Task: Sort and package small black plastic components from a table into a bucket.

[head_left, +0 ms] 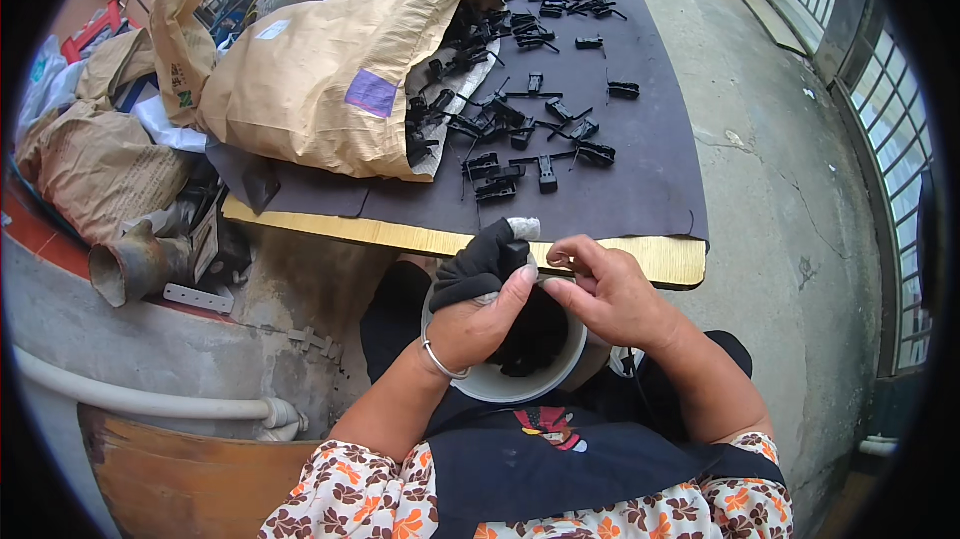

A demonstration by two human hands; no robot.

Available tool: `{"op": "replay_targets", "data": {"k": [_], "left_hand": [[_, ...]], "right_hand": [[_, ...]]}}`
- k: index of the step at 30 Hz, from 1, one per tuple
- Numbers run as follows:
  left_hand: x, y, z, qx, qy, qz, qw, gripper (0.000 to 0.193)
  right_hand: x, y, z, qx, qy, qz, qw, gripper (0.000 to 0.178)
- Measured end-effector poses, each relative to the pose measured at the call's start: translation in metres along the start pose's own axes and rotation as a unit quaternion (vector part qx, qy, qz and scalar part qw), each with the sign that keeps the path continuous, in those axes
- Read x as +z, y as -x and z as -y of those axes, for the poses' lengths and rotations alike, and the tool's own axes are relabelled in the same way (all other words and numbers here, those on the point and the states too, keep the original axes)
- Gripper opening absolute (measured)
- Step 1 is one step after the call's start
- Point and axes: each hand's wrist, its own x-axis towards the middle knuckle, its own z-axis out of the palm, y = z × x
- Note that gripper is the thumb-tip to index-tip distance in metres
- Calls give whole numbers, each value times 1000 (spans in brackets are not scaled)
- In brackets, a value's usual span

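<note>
Over a white bucket (515,391), my left hand (470,309) is closed round a small black plastic part (514,257). Black fabric covers some of its fingers, and a light grey wrap shows at one fingertip. My right hand (625,299) is bare and pinches a thin dark strip beside that part, thumb against the curled forefinger. Whether the strip joins the part I cannot tell. Dark pieces (530,344) lie inside the bucket, partly hidden by my hands. Similar black plastic parts (547,174) with thin stems are scattered over the dark-covered table (655,169) ahead.
A large brown paper sack (300,89) lies on the table's left, its mouth spilling black parts. Crumpled paper bags (105,174) and a rusty metal pipe fitting (135,264) sit further left. A white pipe (150,399) runs along the low wall. Barred windows (895,179) stand at right.
</note>
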Motion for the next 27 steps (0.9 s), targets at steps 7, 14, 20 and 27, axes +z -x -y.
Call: {"op": "replay_targets", "data": {"k": [7,14,20,27], "left_hand": [[0,-1,0,-99,159,-14,982,38],[2,3,1,-129,159,121,971,36],[7,4,-5,-120,166,130,970,29],[8,4,1,-121,140,80,979,18]], "right_hand": [[-1,2,-10,-113,73,22,991,11],[-7,0,-2,-158,0,-11,987,12],[-5,1,-2,-26,-34,-10,999,17],[1,2,-6,-75,9,40,996,22]]}}
